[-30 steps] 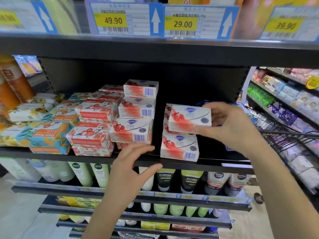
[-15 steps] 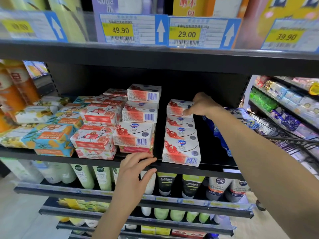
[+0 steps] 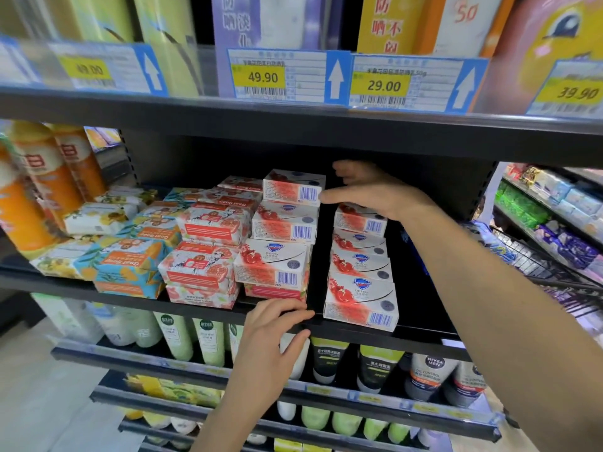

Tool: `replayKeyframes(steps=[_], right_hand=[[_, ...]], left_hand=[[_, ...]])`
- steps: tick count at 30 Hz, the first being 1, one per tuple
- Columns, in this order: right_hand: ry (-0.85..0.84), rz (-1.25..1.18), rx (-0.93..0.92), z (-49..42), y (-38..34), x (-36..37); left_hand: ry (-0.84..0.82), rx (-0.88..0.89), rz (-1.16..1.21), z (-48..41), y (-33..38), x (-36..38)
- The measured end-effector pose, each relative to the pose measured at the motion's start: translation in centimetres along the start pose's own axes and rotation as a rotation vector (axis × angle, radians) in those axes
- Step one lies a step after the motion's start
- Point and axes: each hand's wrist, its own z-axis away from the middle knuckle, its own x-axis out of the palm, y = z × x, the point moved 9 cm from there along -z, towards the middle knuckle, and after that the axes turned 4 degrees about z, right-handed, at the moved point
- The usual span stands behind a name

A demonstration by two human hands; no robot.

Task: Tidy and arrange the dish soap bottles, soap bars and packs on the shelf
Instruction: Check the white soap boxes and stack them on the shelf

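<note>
The right hand is spread open, holding nothing, over the right stack of soap boxes on the shelf, thumb at the corner of the top box of the taller stack beside it. A sideways nudge could tip that box into the gap between. Whether the palm touches anything is unclear. The left hand rests loose-fingered on the shelf lip.

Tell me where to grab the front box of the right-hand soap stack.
Grip the front box across its left and right ends, coming from the front: it sits at the shelf edge, with a gap on its left, bare shelf on its right, and other boxes behind it.
</note>
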Motion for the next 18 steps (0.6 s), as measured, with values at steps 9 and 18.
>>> replayKeyframes(steps=[9,18], right_hand=[[0.157,-0.064,-0.058,-0.7,-0.9,0.3],[0.298,-0.278,0.027,2.6,2.6,-2.9]], left_hand=[[0.181,0.059,0.094,-3.2,5.0,-9.0],[-0.143,-0.08,-0.398,-14.2,4.1,-11.3]])
